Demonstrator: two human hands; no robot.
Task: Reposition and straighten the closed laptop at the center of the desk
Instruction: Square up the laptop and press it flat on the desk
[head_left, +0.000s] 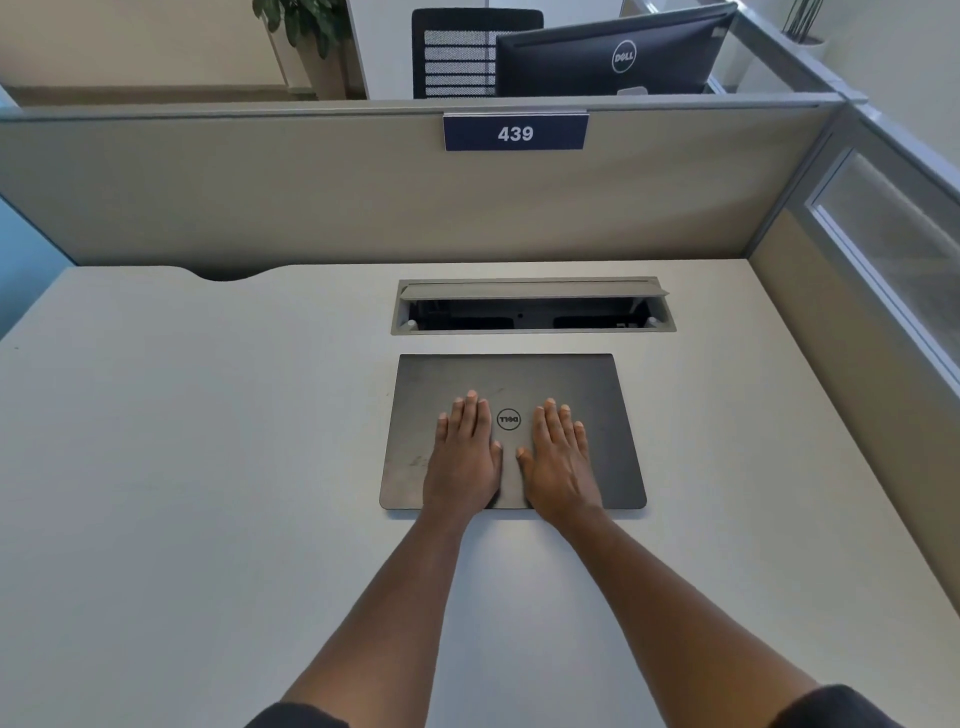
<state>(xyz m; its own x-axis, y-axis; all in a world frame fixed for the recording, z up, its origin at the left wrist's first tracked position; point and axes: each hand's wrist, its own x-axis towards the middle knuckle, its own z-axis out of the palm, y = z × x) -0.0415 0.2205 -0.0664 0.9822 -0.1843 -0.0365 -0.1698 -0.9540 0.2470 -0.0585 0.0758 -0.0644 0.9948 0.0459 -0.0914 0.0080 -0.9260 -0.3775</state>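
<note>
A closed dark grey laptop (587, 384) with a round logo on its lid lies flat on the pale desk (208, 441), its edges roughly square to the desk's front. My left hand (464, 457) rests palm down on the lid, left of the logo, fingers flat and together. On the other side of the logo my right hand (561, 460) lies flat the same way. Both wrists cross the laptop's near edge. Neither hand curls around anything.
An open cable hatch (532, 306) is set into the desk just behind the laptop. Grey partition walls (311, 197) close the back and right; a blue sign reading 439 (515, 132) hangs on the back one. A monitor (613, 52) and chair stand beyond.
</note>
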